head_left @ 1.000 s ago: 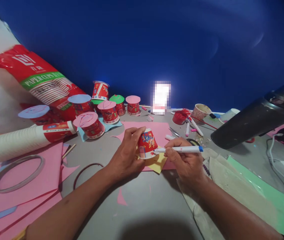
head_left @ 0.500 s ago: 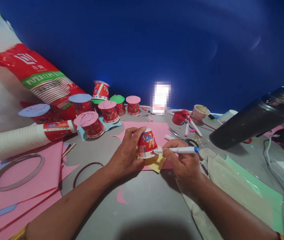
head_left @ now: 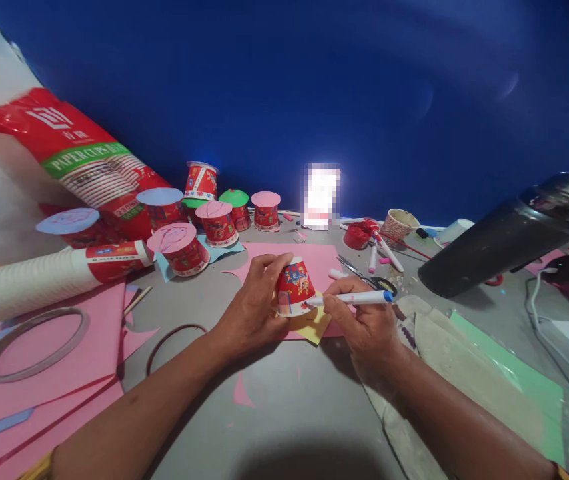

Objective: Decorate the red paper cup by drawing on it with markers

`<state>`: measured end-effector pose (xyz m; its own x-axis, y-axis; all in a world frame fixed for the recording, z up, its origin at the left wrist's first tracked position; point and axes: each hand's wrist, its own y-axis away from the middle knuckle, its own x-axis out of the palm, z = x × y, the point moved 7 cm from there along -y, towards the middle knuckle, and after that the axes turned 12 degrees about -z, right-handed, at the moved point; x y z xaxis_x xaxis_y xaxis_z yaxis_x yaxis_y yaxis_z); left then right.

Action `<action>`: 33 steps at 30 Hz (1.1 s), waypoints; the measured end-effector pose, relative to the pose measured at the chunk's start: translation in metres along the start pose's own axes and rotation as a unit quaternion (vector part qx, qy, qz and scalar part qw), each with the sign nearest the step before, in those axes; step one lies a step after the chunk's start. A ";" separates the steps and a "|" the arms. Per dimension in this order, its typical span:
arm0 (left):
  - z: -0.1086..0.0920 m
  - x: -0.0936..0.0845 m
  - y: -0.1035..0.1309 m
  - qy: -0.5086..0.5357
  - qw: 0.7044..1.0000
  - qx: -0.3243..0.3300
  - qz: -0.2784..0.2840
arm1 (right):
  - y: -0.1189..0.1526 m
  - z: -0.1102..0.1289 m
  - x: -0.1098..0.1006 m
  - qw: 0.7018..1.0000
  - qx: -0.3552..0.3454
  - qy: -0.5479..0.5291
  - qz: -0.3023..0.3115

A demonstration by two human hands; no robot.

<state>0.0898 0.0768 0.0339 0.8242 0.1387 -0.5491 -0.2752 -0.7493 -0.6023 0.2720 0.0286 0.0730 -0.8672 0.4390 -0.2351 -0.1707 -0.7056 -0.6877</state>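
A red patterned paper cup [head_left: 296, 280], tilted with its white rim downward, is gripped from the left by my left hand [head_left: 254, 300]. My right hand [head_left: 364, 323] is closed around a white marker [head_left: 359, 298] with a blue end. The marker's tip points left and meets the cup near its rim. Beneath the cup lie a yellow paper piece [head_left: 313, 327] and a pink sheet [head_left: 314, 257]. Just past my right hand are black-handled scissors [head_left: 381, 285].
Several decorated cups [head_left: 179, 250] with paper discs stand at the back left, near a cup stack [head_left: 54, 277] and a bag of paper cups [head_left: 89, 157]. A tape roll [head_left: 34, 343] rests on pink paper. A dark bottle [head_left: 504, 233] leans at right beside a cloth [head_left: 464, 380].
The marker's blue end has shifted slightly left and up with my right hand. The cup stays in my left hand, nearly unmoved.
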 end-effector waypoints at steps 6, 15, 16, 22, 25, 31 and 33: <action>-0.001 -0.001 0.000 0.002 1.000 0.007 0.000 | 0.001 0.002 0.000 1.000 -0.017 -0.007 -0.001; -0.001 -0.002 -0.001 0.009 1.000 0.023 -0.016 | -0.005 0.002 -0.005 1.000 -0.012 0.001 -0.019; -0.001 -0.002 -0.001 0.009 1.000 0.021 -0.014 | -0.005 0.002 -0.005 1.000 -0.016 0.000 -0.017; 0.000 -0.003 -0.001 0.008 1.000 0.015 -0.007 | -0.004 0.003 -0.002 0.999 -0.028 -0.009 -0.013; 0.001 -0.003 -0.001 0.006 1.000 0.015 -0.007 | -0.004 0.002 -0.001 1.000 -0.027 0.003 -0.007; 0.000 -0.003 -0.001 -0.001 1.000 0.025 -0.010 | -0.005 -0.002 -0.001 1.000 0.000 0.011 -0.006; 0.000 -0.003 -0.001 0.001 1.000 0.024 -0.013 | -0.005 -0.003 -0.002 1.000 0.008 0.002 -0.009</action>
<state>0.0878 0.0773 0.0367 0.8328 0.1559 -0.5312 -0.2765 -0.7142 -0.6430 0.2757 0.0326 0.0751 -0.8618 0.4537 -0.2269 -0.1930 -0.7069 -0.6804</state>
